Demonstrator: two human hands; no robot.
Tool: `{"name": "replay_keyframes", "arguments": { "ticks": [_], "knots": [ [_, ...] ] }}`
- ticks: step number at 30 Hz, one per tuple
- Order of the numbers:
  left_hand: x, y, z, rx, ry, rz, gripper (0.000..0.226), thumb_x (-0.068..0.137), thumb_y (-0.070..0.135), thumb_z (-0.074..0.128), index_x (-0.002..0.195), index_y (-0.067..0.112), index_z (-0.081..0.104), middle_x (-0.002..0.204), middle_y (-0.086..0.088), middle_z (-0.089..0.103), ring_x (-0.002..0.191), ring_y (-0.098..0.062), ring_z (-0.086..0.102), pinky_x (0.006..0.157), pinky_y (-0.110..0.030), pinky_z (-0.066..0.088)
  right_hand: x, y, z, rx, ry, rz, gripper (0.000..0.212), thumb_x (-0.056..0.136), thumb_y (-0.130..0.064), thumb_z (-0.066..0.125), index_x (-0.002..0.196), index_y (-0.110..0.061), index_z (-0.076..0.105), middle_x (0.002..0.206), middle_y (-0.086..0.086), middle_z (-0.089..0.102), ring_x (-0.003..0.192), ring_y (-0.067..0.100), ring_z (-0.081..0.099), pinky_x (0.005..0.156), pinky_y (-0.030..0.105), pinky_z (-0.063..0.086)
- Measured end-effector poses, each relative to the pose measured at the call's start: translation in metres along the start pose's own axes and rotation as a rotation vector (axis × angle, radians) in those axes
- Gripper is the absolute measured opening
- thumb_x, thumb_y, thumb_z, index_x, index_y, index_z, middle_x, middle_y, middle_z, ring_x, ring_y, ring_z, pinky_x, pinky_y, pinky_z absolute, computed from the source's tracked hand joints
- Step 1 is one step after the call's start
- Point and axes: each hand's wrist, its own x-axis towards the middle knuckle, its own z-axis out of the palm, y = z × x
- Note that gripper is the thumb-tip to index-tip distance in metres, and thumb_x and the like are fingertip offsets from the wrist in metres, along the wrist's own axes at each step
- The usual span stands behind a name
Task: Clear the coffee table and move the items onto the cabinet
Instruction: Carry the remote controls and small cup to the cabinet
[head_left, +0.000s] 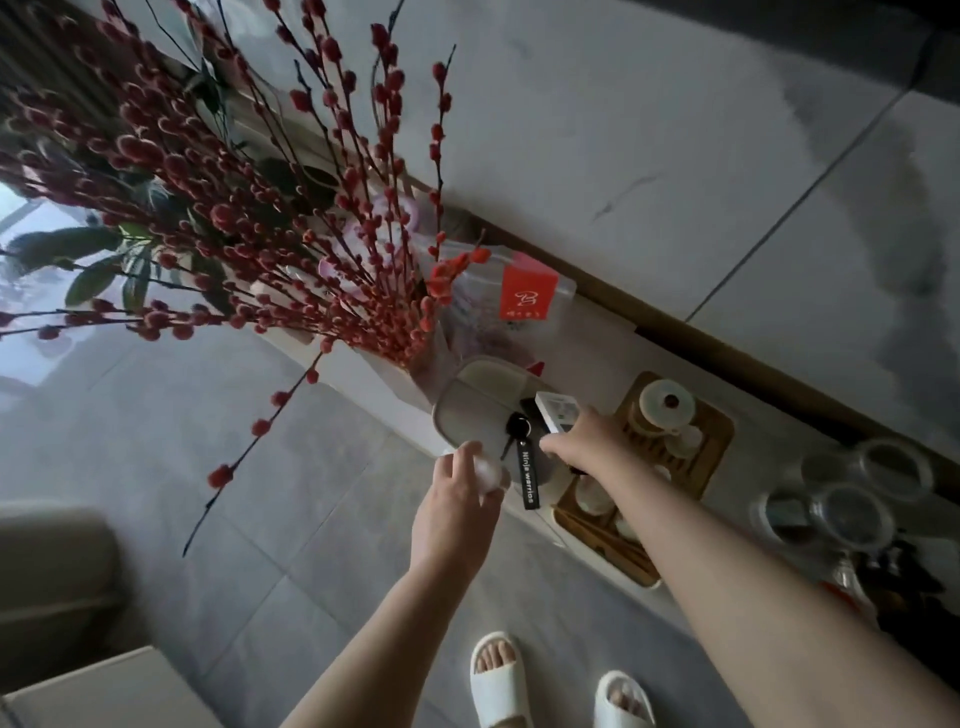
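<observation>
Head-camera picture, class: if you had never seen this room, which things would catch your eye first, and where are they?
First, the red-budded branches fanning across the upper left. Next, the two hands low in the middle: the right hand holds a white remote over a pale tray with keys on a black strap, and the left hand grips something white. A wooden tea tray lies to the right.

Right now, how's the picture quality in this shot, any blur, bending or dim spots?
Head view: dim indoor light; wide-angle bending tilts the wall and floor; the left hand and the white wad it holds are motion-blurred; the jars at right look soft; the strap lettering stays readable; pale daylight glare at far left.
</observation>
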Motion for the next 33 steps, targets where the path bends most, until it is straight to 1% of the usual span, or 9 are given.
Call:
{"name": "replay_keyframes", "arguments": {
  "ticks": [4,9,14,17,20,23,25,29,33],
  "knots": [
    [0.010,-0.003,0.001,-0.003,-0.017,0.030,0.045,0.089,0.032,0.055,0.128,0.032,0.034,0.129,-0.001,0.047,0.097,-0.021,0.059,0.068,-0.029,0.050,0.019,-0.008,0.004,0.063,-0.069,0.053,0.055,0.071,-0.025,0.066,0.121,-0.003,0.055,0.096,0.009,0.060,0.065,0.016,0.057,0.043,0.020,0.041],
    [0.017,-0.007,0.005,0.015,-0.027,0.063,0.046,0.088,0.033,0.056,0.129,0.031,0.034,0.127,0.000,0.047,0.094,-0.020,0.059,0.066,-0.030,0.051,0.036,-0.007,0.004,0.213,-0.074,0.096,0.063,0.071,-0.024,0.073,0.125,-0.006,0.046,0.102,0.012,0.057,0.064,0.019,0.058,0.046,0.025,0.048],
    [0.019,-0.009,0.011,0.035,-0.031,0.099,0.048,0.088,0.033,0.057,0.130,0.033,0.034,0.126,0.002,0.047,0.093,-0.019,0.059,0.063,-0.026,0.047,0.048,-0.003,0.010,0.587,-0.098,0.158,0.061,0.071,-0.016,0.078,0.124,-0.006,0.048,0.090,0.008,0.059,0.063,0.015,0.057,0.042,0.022,0.050],
    [0.018,-0.006,0.014,0.045,-0.027,0.119,0.051,0.088,0.032,0.058,0.132,0.035,0.033,0.128,0.003,0.048,0.095,-0.019,0.060,0.067,-0.029,0.052,0.051,0.000,0.012,0.729,-0.044,0.139,0.078,0.073,-0.010,0.076,0.138,-0.013,0.033,0.115,0.014,0.057,0.070,0.016,0.060,0.051,0.028,0.056],
    [0.016,0.001,0.017,0.056,-0.010,0.135,0.059,0.086,0.032,0.061,0.136,0.035,0.030,0.129,0.004,0.050,0.098,-0.017,0.061,0.068,-0.027,0.051,0.046,0.011,0.013,0.644,0.017,0.084,0.074,0.078,-0.014,0.070,0.140,-0.015,0.030,0.128,0.013,0.053,0.071,0.014,0.060,0.053,0.025,0.054],
    [0.012,0.014,0.025,0.053,-0.001,0.118,0.066,0.081,0.032,0.069,0.135,0.030,0.032,0.124,0.003,0.057,0.097,-0.016,0.062,0.066,-0.023,0.046,0.027,0.030,0.015,0.528,-0.003,0.002,0.057,0.083,-0.016,0.063,0.136,-0.015,0.042,0.121,0.009,0.059,0.076,0.011,0.059,0.054,0.021,0.049],
    [0.007,0.022,0.033,0.078,-0.011,0.129,0.060,0.077,0.035,0.071,0.128,0.026,0.039,0.119,0.002,0.060,0.096,-0.017,0.061,0.067,-0.025,0.048,0.012,0.044,0.018,0.511,-0.045,-0.094,0.047,0.085,-0.017,0.059,0.132,-0.017,0.050,0.118,0.005,0.062,0.085,0.010,0.060,0.064,0.022,0.051],
    [-0.006,0.039,0.052,0.071,-0.037,0.156,0.051,0.075,0.039,0.073,0.117,0.028,0.046,0.111,0.006,0.060,0.093,-0.013,0.058,0.071,-0.025,0.048,-0.023,0.075,0.016,0.717,-0.070,-0.206,0.021,0.091,-0.027,0.057,0.109,-0.020,0.066,0.106,0.001,0.068,0.099,0.016,0.063,0.084,0.033,0.056],
    [-0.026,0.061,0.074,-0.096,-0.158,0.159,0.056,0.076,0.035,0.073,0.125,0.027,0.047,0.115,0.006,0.057,0.079,-0.010,0.062,0.069,-0.030,0.055,-0.054,0.120,0.006,0.918,-0.095,-0.182,0.022,0.088,-0.024,0.063,0.109,-0.019,0.065,0.107,0.006,0.069,0.101,0.020,0.066,0.089,0.037,0.055]
  ]
}}
